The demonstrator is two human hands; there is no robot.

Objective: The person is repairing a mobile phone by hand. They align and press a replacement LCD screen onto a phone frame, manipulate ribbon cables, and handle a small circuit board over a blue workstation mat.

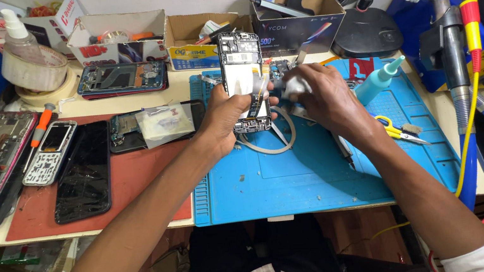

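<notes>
Near edge: blue work mat (299, 178) runs to the bench front, mostly bare in front of your hands, so open room there. Red mat (133, 178) to the left is crowded w/ a black glass panel (82, 172) and keypad phone (51, 153). Right side tight: yellow scissors (395, 128) just beside your right wrist, cables past the mat edge. Left hand (223, 116) is closed around the opened phone (245, 81), gripping its lower half, thumb across the face. Phone stands upright over the mat's far part, long axis near-to-far, top end pointing away from you. Right hand (322, 95) is pinched shut on a white wad (295, 87), just right of the phone. Far: cardboard boxes (295, 19) along the wall.
</notes>
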